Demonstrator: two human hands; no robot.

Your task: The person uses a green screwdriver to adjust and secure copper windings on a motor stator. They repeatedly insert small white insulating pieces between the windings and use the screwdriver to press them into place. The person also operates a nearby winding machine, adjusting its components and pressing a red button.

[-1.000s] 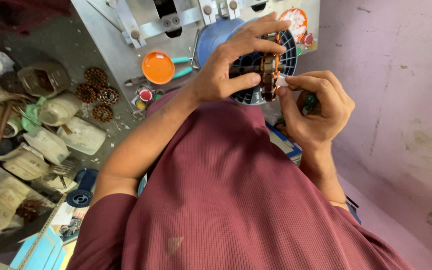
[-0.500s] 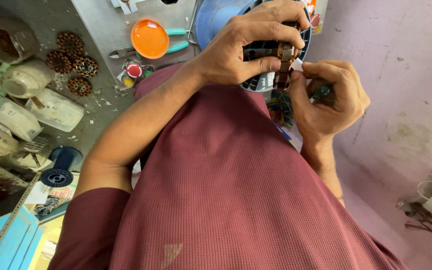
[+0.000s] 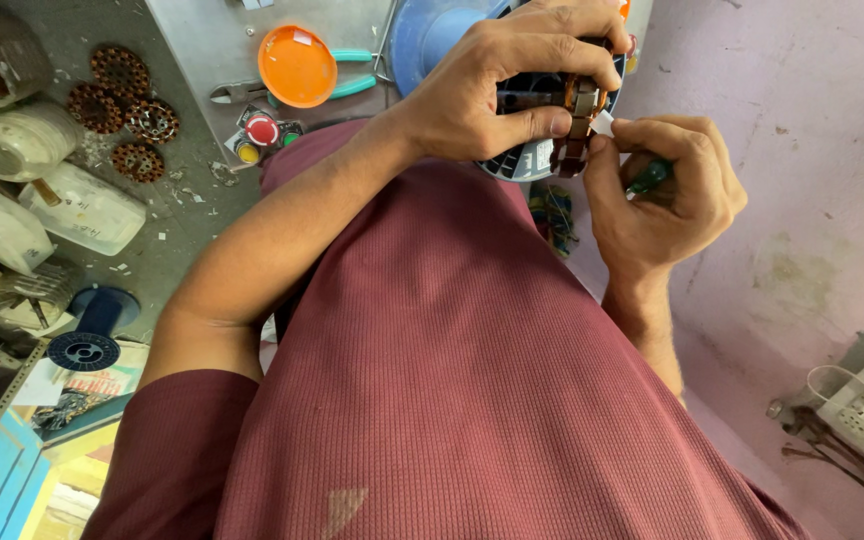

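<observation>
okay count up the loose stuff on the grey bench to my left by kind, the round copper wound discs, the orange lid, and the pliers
Copper-wound discs: 4
Orange lid: 1
Teal-handled pliers: 1
Total: 6

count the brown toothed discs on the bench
4 discs: one at top, two below it, one lowest. More may be hidden among the clutter at left.
</observation>
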